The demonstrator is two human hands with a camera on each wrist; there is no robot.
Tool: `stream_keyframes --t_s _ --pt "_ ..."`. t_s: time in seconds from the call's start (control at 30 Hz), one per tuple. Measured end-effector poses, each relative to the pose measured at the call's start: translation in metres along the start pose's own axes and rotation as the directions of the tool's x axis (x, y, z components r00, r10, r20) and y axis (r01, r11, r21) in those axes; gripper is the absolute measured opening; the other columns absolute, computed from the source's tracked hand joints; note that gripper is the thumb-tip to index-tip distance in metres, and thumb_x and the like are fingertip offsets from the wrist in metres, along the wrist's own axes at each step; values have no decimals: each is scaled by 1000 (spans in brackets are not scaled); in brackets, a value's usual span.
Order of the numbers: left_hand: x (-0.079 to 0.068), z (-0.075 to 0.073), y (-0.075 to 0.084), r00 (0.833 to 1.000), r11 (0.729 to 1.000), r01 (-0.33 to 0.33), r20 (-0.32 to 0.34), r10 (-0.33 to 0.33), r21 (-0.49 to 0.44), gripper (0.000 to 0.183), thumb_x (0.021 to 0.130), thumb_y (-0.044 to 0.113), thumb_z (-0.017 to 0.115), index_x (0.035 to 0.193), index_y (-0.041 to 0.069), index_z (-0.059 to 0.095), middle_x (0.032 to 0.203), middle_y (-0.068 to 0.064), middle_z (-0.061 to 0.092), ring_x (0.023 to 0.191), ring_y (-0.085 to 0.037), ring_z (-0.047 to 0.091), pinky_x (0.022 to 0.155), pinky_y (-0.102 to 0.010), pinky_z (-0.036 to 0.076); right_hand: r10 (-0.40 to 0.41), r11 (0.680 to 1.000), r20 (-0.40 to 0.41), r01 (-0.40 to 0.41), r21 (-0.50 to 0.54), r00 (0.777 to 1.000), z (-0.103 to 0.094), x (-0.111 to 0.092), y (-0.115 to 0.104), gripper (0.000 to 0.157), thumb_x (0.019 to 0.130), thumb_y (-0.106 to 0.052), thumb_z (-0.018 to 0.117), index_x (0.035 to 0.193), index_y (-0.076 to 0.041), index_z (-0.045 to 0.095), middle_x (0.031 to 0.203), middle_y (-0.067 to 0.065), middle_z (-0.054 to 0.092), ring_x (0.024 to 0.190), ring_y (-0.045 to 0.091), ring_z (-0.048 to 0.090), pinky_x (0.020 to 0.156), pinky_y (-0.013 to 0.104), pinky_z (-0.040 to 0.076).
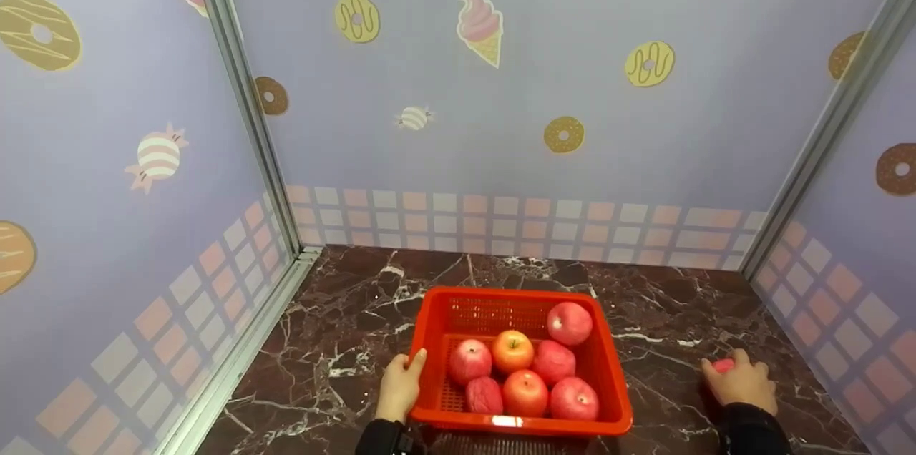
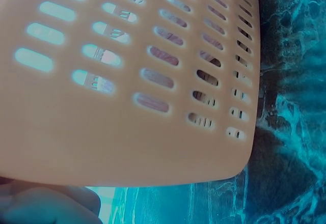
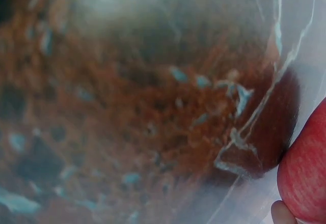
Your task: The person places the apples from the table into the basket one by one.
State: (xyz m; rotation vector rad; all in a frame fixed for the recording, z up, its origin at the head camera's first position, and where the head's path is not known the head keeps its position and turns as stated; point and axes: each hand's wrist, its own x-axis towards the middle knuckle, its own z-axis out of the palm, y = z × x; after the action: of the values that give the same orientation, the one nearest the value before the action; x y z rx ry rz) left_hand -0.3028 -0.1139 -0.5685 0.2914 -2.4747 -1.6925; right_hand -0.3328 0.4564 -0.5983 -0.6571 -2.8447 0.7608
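A red plastic basket with slotted walls stands on the dark marbled table and holds several apples, some red-pink and some more orange. My left hand grips the basket's left rim near the front corner. In the left wrist view the basket's slotted wall fills most of the picture, with fingers at its edge. Out to the right of the basket, my right hand holds a red apple at the table surface. Most of that apple is hidden under the hand in the head view.
The marbled table meets a patterned back wall and side walls. Metal posts stand in the corners, and a light rail runs along the left edge. Another slotted surface shows below the basket's front rim.
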Motion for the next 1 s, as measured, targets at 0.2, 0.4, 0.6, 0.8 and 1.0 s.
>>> stream_keyframes --t_s 0.2,0.4,0.6,0.8,1.0 --pt "0 0 0 1000 1000 6 2 -6 -7 36 107 33 56 85 4 52 77 -4 53 71 -17 54 65 -32 46 2 1000 -14 -2 0 1000 0 1 -1 72 97 -52 56 137 5 38 125 50 37 110 73 42 91 74 41" --pt "-1 0 1 1000 1000 18 9 -18 -5 37 107 35 55 87 4 52 78 -4 52 72 -18 54 65 -32 46 1 1000 -20 -1 5 1000 -1 1 -3 70 98 -51 56 138 4 38 126 50 37 111 73 42 92 74 41" --pt "-1 0 1 1000 1000 25 12 -25 -6 37 107 35 55 87 5 52 78 -4 53 72 -18 55 65 -32 46 5 1000 -5 -5 4 1000 -3 3 -4 72 98 -52 55 139 4 37 126 50 37 110 73 43 91 74 41" --pt "-1 0 1 1000 1000 25 6 -25 4 37 107 35 55 87 5 53 78 -5 53 72 -18 55 65 -32 45 -12 1000 -39 12 18 999 -6 3 -8 66 98 -51 57 133 3 42 124 48 40 111 71 45 93 73 40" --pt "-1 0 0 1000 1000 0 -5 0 -16 35 106 32 56 85 4 53 75 -3 50 70 -18 52 65 -31 44 -24 999 -66 26 34 998 -9 1 -15 66 97 -52 58 134 1 44 124 45 42 111 68 47 91 72 42"
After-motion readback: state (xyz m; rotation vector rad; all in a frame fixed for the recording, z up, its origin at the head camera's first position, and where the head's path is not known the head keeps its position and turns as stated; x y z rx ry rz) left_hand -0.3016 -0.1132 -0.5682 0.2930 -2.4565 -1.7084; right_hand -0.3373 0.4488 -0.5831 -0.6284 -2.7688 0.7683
